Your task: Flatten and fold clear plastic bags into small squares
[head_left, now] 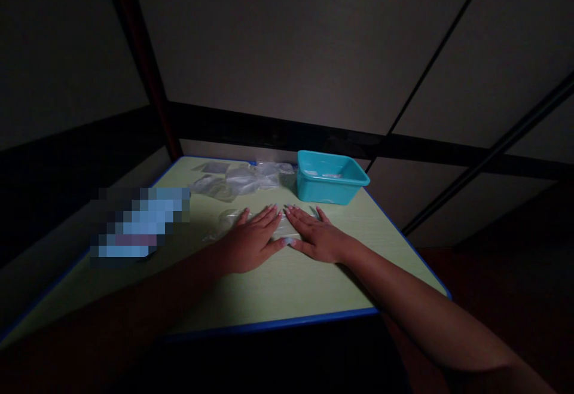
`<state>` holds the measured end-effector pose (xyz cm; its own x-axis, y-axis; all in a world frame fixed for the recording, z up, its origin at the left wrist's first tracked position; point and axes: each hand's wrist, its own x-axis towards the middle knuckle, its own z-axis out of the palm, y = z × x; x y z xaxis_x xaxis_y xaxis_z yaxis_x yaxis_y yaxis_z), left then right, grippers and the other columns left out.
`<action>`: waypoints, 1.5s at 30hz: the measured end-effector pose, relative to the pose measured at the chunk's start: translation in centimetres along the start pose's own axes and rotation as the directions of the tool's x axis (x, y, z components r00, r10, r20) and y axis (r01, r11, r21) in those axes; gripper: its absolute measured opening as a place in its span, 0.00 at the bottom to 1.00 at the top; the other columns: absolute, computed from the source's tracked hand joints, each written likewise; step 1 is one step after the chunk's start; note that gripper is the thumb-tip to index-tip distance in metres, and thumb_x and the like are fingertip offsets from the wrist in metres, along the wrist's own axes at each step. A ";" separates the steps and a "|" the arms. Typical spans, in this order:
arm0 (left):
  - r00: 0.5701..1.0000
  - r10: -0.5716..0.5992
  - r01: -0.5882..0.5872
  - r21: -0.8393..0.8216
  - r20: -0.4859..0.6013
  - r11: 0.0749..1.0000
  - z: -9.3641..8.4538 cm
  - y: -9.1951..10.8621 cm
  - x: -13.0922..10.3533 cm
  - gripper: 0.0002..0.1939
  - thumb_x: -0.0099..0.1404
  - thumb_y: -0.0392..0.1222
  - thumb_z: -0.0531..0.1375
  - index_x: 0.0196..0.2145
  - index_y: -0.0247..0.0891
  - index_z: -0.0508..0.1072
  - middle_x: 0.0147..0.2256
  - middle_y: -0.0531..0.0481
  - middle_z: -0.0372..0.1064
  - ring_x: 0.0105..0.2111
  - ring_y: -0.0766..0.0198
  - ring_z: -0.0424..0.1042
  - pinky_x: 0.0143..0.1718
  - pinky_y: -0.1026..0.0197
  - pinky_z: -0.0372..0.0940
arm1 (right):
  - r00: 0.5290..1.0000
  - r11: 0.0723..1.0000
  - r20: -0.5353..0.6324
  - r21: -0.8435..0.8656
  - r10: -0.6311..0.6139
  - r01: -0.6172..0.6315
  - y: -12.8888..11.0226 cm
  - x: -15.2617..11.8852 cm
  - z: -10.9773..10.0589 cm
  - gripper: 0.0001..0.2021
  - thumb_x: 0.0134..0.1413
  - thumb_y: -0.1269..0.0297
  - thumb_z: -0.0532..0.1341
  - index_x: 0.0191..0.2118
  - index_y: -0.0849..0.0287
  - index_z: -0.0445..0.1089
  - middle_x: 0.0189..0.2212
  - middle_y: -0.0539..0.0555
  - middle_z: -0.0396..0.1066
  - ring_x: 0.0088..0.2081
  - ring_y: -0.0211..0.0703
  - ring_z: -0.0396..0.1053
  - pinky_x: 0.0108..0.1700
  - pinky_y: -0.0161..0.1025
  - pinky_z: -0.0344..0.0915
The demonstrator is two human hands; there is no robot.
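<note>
Both my hands lie flat, side by side, on a clear plastic bag (228,220) spread on the table. My left hand (252,240) has its fingers stretched out over the middle of the bag. My right hand (317,235) rests over the bag's right part, fingers also outstretched, and the two thumbs nearly meet. Much of the bag is hidden beneath the hands. Behind them lie several more clear plastic bags (244,180), loosely piled and crumpled.
A turquoise plastic basket (332,191) stands at the back right, with something pale inside. A pixelated blue area covers an object (147,220) on the left. The light green table (287,295) has a blue edge and backs onto a dark panelled wall.
</note>
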<state>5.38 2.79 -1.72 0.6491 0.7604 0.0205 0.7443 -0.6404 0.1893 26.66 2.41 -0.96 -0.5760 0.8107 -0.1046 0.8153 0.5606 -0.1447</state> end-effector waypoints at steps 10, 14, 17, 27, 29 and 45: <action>0.999 -0.014 0.012 0.049 0.030 0.999 0.7 -0.1 -0.4 0.36 0.68 0.59 0.42 0.66 0.33 0.47 0.66 0.36 0.36 0.66 0.48 0.37 0.61 0.37 0.40 | 0.994 0.995 0.038 0.008 0.103 -0.104 0.3 -0.4 0.0 0.37 0.62 0.43 0.40 0.68 0.61 0.31 0.67 0.61 0.28 0.67 0.52 0.26 0.62 0.63 0.32; 0.999 0.000 -0.001 0.033 0.037 0.999 0.6 -0.4 -0.7 0.35 0.67 0.61 0.46 0.65 0.42 0.48 0.66 0.37 0.34 0.65 0.43 0.36 0.59 0.34 0.40 | 0.987 0.988 0.051 -0.018 0.153 -0.152 0.4 -0.7 -0.1 0.37 0.62 0.43 0.41 0.68 0.61 0.32 0.67 0.63 0.25 0.66 0.56 0.24 0.62 0.63 0.35; 0.998 0.014 -0.015 0.007 0.058 1.000 0.6 -0.6 -0.8 0.31 0.66 0.61 0.48 0.64 0.53 0.50 0.66 0.40 0.32 0.65 0.39 0.34 0.57 0.31 0.41 | 0.986 0.986 0.046 -0.024 0.163 -0.162 0.4 -0.8 -0.1 0.36 0.62 0.43 0.42 0.68 0.60 0.33 0.67 0.63 0.25 0.66 0.59 0.24 0.62 0.64 0.37; 1.000 0.030 -0.030 0.034 0.002 0.999 0.0 0.4 -0.9 0.39 0.67 0.61 0.44 0.66 0.34 0.43 0.66 0.36 0.30 0.66 0.49 0.31 0.61 0.38 0.36 | 0.986 0.986 -0.081 -0.068 0.146 -0.152 0.6 -0.9 -0.4 0.32 0.64 0.47 0.43 0.68 0.51 0.33 0.67 0.57 0.28 0.67 0.53 0.28 0.60 0.69 0.26; 1.000 0.028 -0.028 0.024 -0.006 0.999 -0.2 0.6 -0.9 0.40 0.67 0.62 0.43 0.66 0.32 0.42 0.66 0.36 0.29 0.66 0.50 0.30 0.62 0.39 0.35 | 0.985 0.989 -0.121 -0.070 0.119 -0.128 0.5 -0.8 -0.3 0.32 0.64 0.50 0.43 0.68 0.53 0.31 0.67 0.58 0.27 0.67 0.52 0.29 0.60 0.68 0.25; 0.996 0.049 -0.048 -0.016 0.069 0.999 0.3 0.8 -1.0 0.41 0.66 0.64 0.41 0.66 0.31 0.42 0.66 0.36 0.32 0.66 0.47 0.32 0.62 0.41 0.38 | 0.999 0.999 -0.009 0.001 -0.045 0.045 -0.2 -0.1 0.6 0.31 0.64 0.49 0.42 0.68 0.55 0.37 0.67 0.57 0.34 0.67 0.49 0.31 0.62 0.63 0.36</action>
<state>5.37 1.50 -1.92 0.6938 0.7191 -0.0384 0.7100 -0.6742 0.2034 26.49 2.08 -1.53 -0.6118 0.7860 -0.0890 0.7883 0.5965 -0.1506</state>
